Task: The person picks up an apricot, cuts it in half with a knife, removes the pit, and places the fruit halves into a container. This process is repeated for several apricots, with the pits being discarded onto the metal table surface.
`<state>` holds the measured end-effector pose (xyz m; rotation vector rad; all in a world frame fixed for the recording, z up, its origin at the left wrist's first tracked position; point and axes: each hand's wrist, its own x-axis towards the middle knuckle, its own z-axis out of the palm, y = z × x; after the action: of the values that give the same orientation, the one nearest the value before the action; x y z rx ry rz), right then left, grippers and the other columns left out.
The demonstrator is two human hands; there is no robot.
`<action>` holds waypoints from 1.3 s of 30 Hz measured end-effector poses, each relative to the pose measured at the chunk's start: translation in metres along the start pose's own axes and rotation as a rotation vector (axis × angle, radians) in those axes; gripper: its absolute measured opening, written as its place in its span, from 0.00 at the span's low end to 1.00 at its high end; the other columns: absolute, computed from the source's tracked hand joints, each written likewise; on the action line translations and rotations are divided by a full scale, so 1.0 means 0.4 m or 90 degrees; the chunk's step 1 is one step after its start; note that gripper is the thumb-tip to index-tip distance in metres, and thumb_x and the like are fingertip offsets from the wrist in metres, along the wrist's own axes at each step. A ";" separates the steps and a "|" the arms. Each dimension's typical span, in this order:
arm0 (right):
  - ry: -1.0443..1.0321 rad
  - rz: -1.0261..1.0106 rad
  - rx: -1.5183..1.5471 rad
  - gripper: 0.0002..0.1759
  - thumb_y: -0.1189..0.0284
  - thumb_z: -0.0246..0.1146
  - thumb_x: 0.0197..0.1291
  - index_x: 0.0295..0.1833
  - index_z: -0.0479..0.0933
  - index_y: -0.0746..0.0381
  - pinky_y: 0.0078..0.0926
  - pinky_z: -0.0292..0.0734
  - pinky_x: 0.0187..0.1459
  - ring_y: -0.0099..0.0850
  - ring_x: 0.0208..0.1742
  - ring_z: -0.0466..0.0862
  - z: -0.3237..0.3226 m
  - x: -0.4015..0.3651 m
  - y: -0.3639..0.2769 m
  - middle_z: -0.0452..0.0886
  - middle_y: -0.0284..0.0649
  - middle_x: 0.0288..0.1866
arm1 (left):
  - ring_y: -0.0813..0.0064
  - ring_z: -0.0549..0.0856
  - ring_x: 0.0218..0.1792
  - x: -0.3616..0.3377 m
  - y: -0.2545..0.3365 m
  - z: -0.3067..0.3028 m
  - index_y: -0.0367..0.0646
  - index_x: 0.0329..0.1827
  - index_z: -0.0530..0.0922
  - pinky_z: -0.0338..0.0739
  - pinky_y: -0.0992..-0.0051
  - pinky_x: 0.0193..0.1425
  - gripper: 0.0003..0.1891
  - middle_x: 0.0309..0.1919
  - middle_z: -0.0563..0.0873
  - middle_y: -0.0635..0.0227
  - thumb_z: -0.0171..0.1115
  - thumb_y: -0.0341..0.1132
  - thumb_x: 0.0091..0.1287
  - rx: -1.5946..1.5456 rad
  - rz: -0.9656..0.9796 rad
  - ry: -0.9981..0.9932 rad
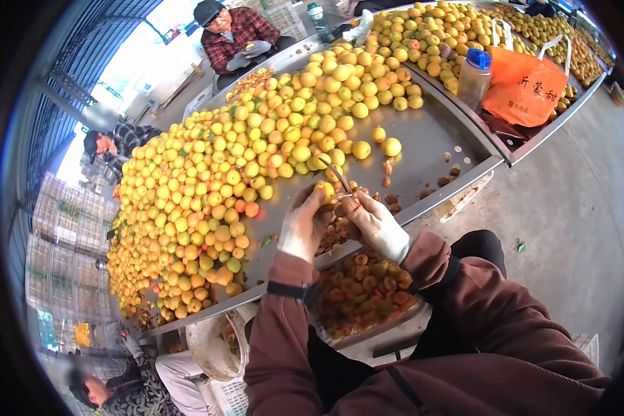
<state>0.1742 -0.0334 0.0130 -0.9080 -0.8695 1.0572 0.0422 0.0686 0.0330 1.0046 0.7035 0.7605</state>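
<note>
My left hand (304,223), in a pale glove, is closed around a yellow apricot (325,190) over the metal table's front edge. Fingers of my gloved right hand (378,225) are wrapped on a small curved knife (336,173), its blade slanting up to the left beside the fruit. Both hands nearly meet. Brown apricot pits (388,182) lie on the table just beyond them. Below my hands sits a crate of halved apricots (364,288), partly hidden by my arms.
A big heap of whole apricots (215,159) covers the metal table (444,132). An orange bag (523,87) and a blue-lidded bottle (474,78) stand at the right. A white bucket (211,347) is at lower left. Several people (239,35) sit around the table.
</note>
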 end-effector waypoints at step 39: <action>-0.072 -0.098 -0.495 0.12 0.65 0.56 0.70 0.44 0.67 0.63 0.44 0.76 0.31 0.57 0.36 0.82 0.162 -0.087 0.062 0.79 0.54 0.29 | 0.77 0.80 0.48 -0.210 -0.064 -0.066 0.36 0.60 0.74 0.75 0.75 0.55 0.19 0.49 0.80 0.67 0.55 0.42 0.75 0.229 0.387 0.193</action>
<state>0.0981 -0.0488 0.0093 -1.3989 -1.4662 0.6274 -0.0196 0.0036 0.0137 1.4779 0.8219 1.3680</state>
